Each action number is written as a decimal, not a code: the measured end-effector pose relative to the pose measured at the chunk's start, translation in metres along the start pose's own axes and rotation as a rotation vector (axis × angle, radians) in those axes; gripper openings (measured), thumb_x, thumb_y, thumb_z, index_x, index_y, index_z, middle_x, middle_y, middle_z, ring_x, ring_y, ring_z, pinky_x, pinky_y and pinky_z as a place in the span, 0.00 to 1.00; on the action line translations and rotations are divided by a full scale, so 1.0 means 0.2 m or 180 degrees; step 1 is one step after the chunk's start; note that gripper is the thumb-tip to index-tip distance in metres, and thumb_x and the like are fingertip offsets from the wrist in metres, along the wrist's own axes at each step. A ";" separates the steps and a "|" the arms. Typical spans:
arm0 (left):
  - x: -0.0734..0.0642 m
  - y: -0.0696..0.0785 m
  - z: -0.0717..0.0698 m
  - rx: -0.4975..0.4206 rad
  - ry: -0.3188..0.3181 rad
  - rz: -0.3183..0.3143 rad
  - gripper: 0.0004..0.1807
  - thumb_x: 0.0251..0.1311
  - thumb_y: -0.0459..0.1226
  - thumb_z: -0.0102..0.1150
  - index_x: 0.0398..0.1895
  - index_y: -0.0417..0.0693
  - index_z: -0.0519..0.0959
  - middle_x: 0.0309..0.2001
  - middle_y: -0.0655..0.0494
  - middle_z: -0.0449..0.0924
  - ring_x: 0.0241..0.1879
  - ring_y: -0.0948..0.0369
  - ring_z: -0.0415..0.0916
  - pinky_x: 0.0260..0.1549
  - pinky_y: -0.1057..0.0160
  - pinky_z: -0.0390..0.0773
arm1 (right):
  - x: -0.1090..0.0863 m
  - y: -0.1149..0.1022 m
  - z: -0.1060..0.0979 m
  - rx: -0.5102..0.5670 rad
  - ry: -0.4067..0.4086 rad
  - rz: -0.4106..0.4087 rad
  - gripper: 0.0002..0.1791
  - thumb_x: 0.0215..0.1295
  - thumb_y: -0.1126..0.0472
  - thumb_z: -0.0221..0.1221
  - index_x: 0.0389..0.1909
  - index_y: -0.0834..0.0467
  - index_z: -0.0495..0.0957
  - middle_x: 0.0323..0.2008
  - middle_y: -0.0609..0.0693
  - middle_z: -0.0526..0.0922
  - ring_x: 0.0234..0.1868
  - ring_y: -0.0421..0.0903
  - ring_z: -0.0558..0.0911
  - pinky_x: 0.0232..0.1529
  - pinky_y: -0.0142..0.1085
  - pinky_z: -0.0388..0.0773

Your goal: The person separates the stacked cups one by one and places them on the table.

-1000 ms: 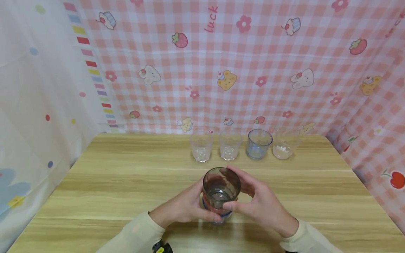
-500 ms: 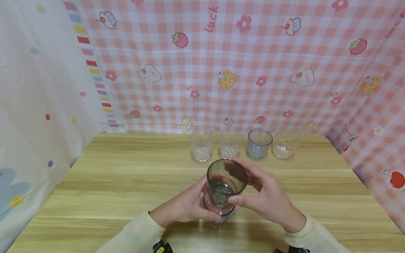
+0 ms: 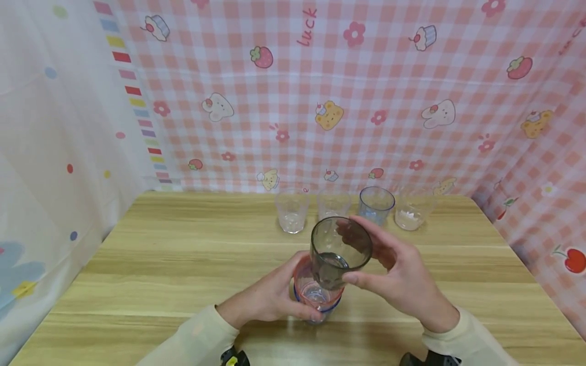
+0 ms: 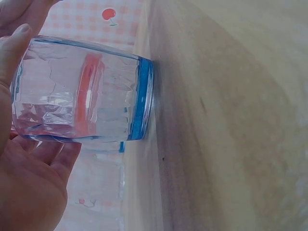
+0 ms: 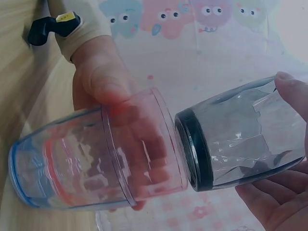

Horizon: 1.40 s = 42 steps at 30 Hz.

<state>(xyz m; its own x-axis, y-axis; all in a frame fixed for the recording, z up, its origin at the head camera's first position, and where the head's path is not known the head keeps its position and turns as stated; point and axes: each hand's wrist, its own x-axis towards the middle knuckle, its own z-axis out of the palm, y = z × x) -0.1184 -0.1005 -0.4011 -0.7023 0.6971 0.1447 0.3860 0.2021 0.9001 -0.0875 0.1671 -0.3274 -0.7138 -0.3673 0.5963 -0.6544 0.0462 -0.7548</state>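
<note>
My left hand [image 3: 270, 300] grips a nested pair of tumblers low over the table. A pink tumbler [image 5: 151, 139] sits inside a blue-tinted tumbler [image 5: 29, 166], whose base meets the wood in the left wrist view. With thumb and fingers round its sides, my right hand [image 3: 403, 277] holds a dark grey tumbler [image 3: 341, 249]. Its dark base is just clear of the pink rim in the right wrist view, and it leans slightly. Part of the pink tumbler is hidden behind the grey one in the head view.
Along the back of the wooden table [image 3: 192, 244] stands a row of tumblers: a clear one [image 3: 292, 216], a second clear one [image 3: 333, 202] partly covered by the grey tumbler, a bluish one [image 3: 376, 202] and another clear one [image 3: 409, 216]. A checked cloth [image 3: 293, 91] hangs behind.
My right hand has drawn the grey tumbler up and to the right, out of the pink one. The left hand and its two nested tumblers have stayed in place.
</note>
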 end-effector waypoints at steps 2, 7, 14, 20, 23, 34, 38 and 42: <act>0.00 0.00 0.00 0.0002 0.0011 -0.0010 0.55 0.54 0.38 0.85 0.81 0.58 0.59 0.73 0.56 0.76 0.73 0.59 0.73 0.81 0.50 0.65 | 0.00 0.00 -0.01 0.0027 0.0001 -0.0020 0.50 0.51 0.81 0.76 0.78 0.64 0.69 0.70 0.51 0.83 0.67 0.40 0.83 0.63 0.29 0.83; 0.00 0.01 0.00 -0.0038 0.0008 0.0028 0.54 0.54 0.36 0.85 0.80 0.55 0.60 0.75 0.54 0.74 0.74 0.59 0.72 0.81 0.54 0.65 | 0.00 0.00 -0.03 0.0059 0.0026 -0.0047 0.50 0.52 0.82 0.75 0.78 0.65 0.68 0.72 0.53 0.81 0.69 0.40 0.82 0.63 0.28 0.83; 0.00 0.01 0.00 -0.0055 0.0025 0.0041 0.53 0.53 0.36 0.85 0.79 0.55 0.61 0.73 0.54 0.76 0.72 0.59 0.75 0.79 0.57 0.67 | -0.02 0.00 -0.06 0.0009 0.0055 0.0054 0.49 0.53 0.83 0.74 0.78 0.67 0.67 0.72 0.52 0.81 0.69 0.39 0.82 0.63 0.28 0.83; 0.00 0.00 0.01 -0.0147 0.0023 0.0033 0.53 0.53 0.35 0.85 0.78 0.55 0.62 0.73 0.55 0.75 0.73 0.57 0.73 0.79 0.59 0.68 | -0.04 0.00 -0.09 -0.0088 0.0170 0.0212 0.49 0.54 0.83 0.73 0.79 0.64 0.68 0.71 0.49 0.82 0.68 0.38 0.83 0.61 0.27 0.83; 0.01 0.00 0.01 -0.0166 0.0014 0.0114 0.52 0.53 0.35 0.85 0.78 0.54 0.62 0.73 0.54 0.75 0.74 0.57 0.73 0.78 0.60 0.69 | -0.05 0.01 -0.11 -0.0159 0.0249 0.0286 0.48 0.55 0.83 0.72 0.79 0.63 0.68 0.71 0.49 0.83 0.67 0.38 0.83 0.61 0.26 0.83; 0.01 -0.01 0.01 -0.0203 -0.0008 0.0141 0.52 0.53 0.33 0.85 0.77 0.52 0.62 0.74 0.53 0.74 0.75 0.56 0.71 0.79 0.61 0.67 | -0.10 0.04 -0.19 -0.0424 0.0534 0.0551 0.46 0.59 0.82 0.71 0.78 0.61 0.69 0.68 0.41 0.84 0.64 0.34 0.84 0.58 0.23 0.83; 0.01 -0.01 0.01 -0.0145 0.0001 0.0145 0.52 0.52 0.34 0.85 0.77 0.53 0.62 0.74 0.54 0.74 0.75 0.57 0.71 0.80 0.60 0.67 | -0.10 0.07 -0.21 -0.0475 0.0508 0.0619 0.45 0.60 0.80 0.71 0.79 0.60 0.69 0.70 0.41 0.83 0.65 0.33 0.83 0.60 0.23 0.82; 0.01 0.00 0.01 -0.0116 0.0005 0.0118 0.52 0.52 0.35 0.86 0.78 0.54 0.62 0.74 0.55 0.74 0.75 0.57 0.72 0.80 0.59 0.67 | -0.11 0.10 -0.22 -0.0522 0.0493 0.0746 0.44 0.62 0.78 0.72 0.79 0.62 0.68 0.70 0.39 0.82 0.66 0.32 0.83 0.61 0.23 0.81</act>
<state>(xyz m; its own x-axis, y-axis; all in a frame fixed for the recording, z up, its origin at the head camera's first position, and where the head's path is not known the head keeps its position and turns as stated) -0.1187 -0.0978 -0.4018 -0.6888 0.7025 0.1788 0.3897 0.1510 0.9085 -0.0955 0.2170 -0.3447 -0.8710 -0.1838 0.4556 -0.4903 0.2665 -0.8298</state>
